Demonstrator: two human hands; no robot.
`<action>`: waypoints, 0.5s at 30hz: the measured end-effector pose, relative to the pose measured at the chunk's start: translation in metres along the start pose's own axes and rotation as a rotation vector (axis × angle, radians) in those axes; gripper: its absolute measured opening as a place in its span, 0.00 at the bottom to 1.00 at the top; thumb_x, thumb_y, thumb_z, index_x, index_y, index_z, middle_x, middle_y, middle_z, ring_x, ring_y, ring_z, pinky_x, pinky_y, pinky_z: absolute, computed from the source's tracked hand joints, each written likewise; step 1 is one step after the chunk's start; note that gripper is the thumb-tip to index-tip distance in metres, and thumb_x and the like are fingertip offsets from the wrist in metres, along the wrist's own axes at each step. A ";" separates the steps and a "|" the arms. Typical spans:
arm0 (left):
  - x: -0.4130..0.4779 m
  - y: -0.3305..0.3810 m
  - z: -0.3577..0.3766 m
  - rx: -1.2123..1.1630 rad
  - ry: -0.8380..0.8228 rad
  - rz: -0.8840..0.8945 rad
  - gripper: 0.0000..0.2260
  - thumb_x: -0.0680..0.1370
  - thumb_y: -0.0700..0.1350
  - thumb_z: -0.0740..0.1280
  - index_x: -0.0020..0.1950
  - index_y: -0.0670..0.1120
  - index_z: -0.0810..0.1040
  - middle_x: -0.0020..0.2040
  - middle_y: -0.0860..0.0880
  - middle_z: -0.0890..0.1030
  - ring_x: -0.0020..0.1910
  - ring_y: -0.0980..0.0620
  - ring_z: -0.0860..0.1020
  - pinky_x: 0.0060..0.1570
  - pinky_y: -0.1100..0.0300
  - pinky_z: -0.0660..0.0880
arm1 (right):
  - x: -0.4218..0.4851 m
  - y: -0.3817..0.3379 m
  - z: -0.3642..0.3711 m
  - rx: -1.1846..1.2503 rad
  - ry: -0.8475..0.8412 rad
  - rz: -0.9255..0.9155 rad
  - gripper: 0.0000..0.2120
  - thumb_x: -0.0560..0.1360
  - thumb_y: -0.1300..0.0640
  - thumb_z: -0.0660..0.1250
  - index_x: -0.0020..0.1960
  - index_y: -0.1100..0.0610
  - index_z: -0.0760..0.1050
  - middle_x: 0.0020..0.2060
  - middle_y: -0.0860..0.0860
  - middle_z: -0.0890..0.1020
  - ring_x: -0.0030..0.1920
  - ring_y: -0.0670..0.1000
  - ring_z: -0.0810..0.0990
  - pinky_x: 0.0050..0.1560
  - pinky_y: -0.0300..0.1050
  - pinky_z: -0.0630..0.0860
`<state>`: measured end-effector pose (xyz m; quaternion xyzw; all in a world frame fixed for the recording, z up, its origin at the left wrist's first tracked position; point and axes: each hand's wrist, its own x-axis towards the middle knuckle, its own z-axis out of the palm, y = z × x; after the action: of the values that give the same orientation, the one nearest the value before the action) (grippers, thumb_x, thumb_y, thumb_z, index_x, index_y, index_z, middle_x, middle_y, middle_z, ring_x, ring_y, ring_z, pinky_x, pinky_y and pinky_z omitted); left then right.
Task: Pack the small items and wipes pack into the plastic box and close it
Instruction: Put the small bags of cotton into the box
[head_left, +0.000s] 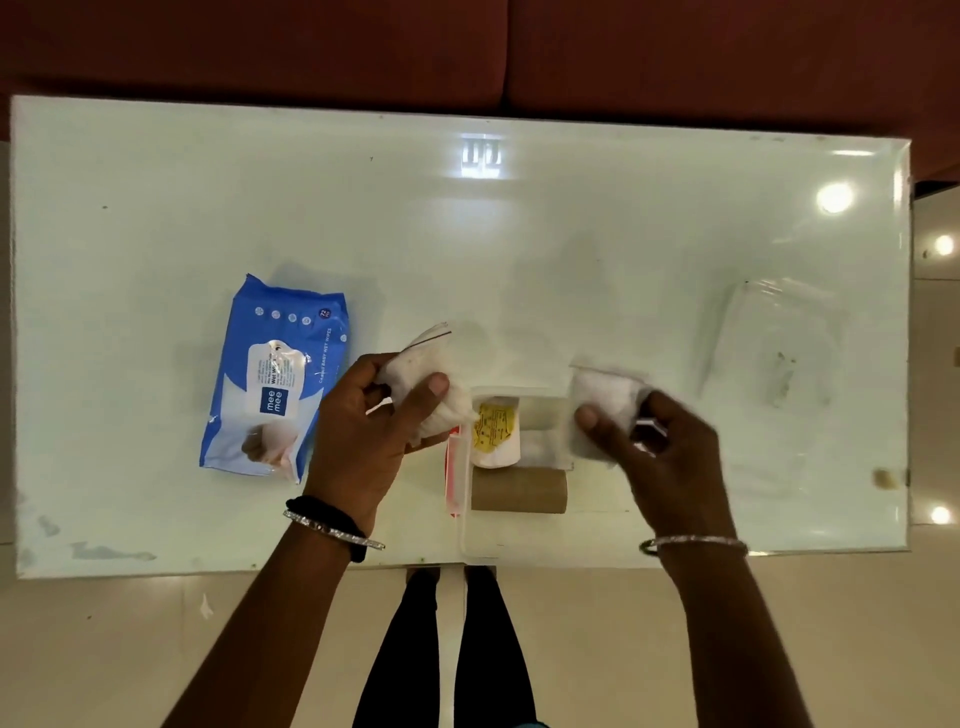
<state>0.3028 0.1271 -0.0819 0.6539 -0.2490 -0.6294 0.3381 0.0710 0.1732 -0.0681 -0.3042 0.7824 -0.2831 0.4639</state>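
Note:
A clear plastic box (470, 548) stands open at the table's near edge, between my hands. Inside it lie a cardboard tube (517, 491), a white packet with a yellow label (493, 428) and a red-and-white item (453, 475) along its left wall. My left hand (363, 441) holds a small clear zip bag of white stuff (423, 364) just left of the box. My right hand (660, 457) grips another small clear bag of white material (605, 402) over the box's right side, blurred. The blue wipes pack (275, 376) lies flat on the table to the left.
The clear box lid (774, 348) lies on the white glass table (467, 249) at the right. A dark red sofa (467, 47) runs behind the table. My legs show below the near edge, on a tiled floor.

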 end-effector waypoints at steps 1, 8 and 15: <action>-0.003 0.000 -0.001 0.006 -0.024 -0.004 0.15 0.67 0.45 0.74 0.52 0.47 0.78 0.47 0.51 0.84 0.46 0.52 0.85 0.36 0.55 0.82 | -0.006 0.010 0.005 -0.048 -0.040 0.050 0.26 0.60 0.36 0.77 0.51 0.52 0.82 0.42 0.48 0.86 0.43 0.47 0.86 0.40 0.41 0.81; -0.013 -0.011 -0.004 0.015 -0.136 -0.040 0.23 0.64 0.43 0.77 0.57 0.51 0.76 0.52 0.45 0.85 0.50 0.50 0.84 0.42 0.57 0.81 | 0.015 0.056 0.036 -0.280 0.037 0.168 0.27 0.64 0.45 0.79 0.55 0.58 0.78 0.47 0.54 0.84 0.44 0.51 0.81 0.46 0.43 0.76; -0.022 -0.024 0.003 0.154 -0.125 -0.076 0.26 0.56 0.53 0.79 0.50 0.48 0.76 0.42 0.49 0.87 0.44 0.51 0.86 0.42 0.60 0.81 | 0.038 0.066 0.058 -0.334 0.021 0.197 0.30 0.60 0.45 0.81 0.55 0.59 0.78 0.50 0.53 0.84 0.43 0.51 0.80 0.45 0.41 0.72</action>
<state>0.2953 0.1588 -0.0857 0.6466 -0.2923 -0.6602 0.2464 0.0946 0.1789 -0.1607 -0.2957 0.8494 -0.1059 0.4242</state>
